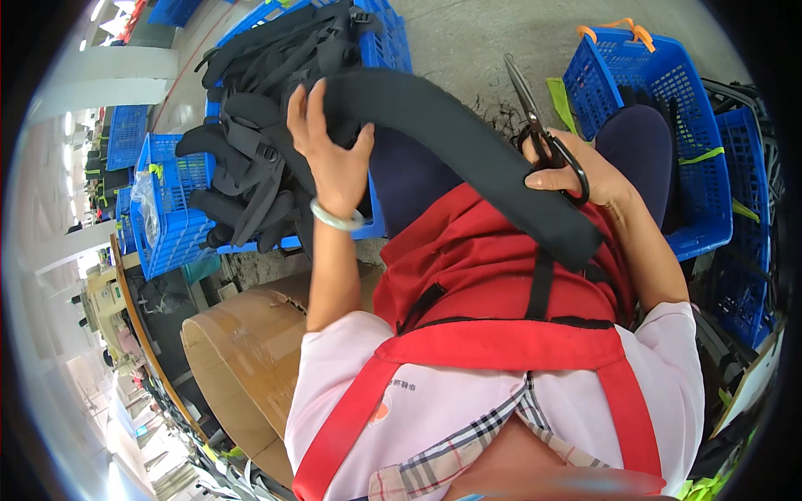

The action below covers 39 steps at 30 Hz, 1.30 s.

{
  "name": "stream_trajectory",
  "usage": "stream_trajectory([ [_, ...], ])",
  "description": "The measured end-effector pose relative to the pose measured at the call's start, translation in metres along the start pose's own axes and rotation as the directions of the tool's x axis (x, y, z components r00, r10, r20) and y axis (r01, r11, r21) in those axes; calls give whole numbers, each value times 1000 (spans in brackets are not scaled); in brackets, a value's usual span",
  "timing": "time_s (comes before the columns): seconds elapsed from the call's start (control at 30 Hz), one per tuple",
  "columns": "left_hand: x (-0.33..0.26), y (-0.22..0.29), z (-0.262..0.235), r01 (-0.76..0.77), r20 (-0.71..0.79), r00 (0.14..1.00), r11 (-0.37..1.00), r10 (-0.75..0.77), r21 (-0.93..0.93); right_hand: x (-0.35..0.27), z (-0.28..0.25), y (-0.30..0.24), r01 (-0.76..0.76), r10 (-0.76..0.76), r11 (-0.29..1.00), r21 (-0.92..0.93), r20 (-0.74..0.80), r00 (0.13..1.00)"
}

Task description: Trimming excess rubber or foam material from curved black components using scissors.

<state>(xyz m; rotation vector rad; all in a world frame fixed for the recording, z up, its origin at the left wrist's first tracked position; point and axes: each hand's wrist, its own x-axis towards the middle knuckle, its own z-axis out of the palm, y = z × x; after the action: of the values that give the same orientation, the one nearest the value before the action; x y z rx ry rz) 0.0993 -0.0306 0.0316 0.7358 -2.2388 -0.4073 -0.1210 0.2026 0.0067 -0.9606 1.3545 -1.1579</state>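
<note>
A long, curved black padded strap (476,146) lies across my lap, from near the pile on the left to the front of my red apron. My left hand (330,154), with a pale bangle at the wrist, is at the strap's far left end. Its thumb and fingers are spread apart, and the strap's end shows dark between them. Black-handled scissors (547,150) are in my right hand (589,171), blades pointing up and away. The right thumb lies over the strap's edge beside the handles; the fingers underneath are partly hidden.
A blue crate (386,42) at the far left overflows with black padded straps (251,159). Another blue crate (652,63) with orange ties stands at right, by my knee. A cardboard box (251,351) is near my left elbow. Dark thread scraps (501,117) litter the floor.
</note>
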Motion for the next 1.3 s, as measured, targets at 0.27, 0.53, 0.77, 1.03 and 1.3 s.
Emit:
stream_trajectory([
  [0.27,-39,50,67,636,678,705,-235,-209,-735,11,4,-2,20,-19,999,49,-18,1000],
  [0.53,2,23,94,542,638,723,-353,-266,-762,15,-2,17,-24,24,1000,4,-129,991],
  [0.77,5,19,107,539,620,744,-326,-250,-777,16,2,14,-74,0,965,-251,-286,958],
  [1.03,-2,15,115,580,650,743,-332,-159,-744,22,2,13,13,-129,912,-410,-256,958],
  [1.3,-3,10,114,560,632,762,-347,-142,-752,15,-2,14,-98,-40,863,-496,-262,964],
])
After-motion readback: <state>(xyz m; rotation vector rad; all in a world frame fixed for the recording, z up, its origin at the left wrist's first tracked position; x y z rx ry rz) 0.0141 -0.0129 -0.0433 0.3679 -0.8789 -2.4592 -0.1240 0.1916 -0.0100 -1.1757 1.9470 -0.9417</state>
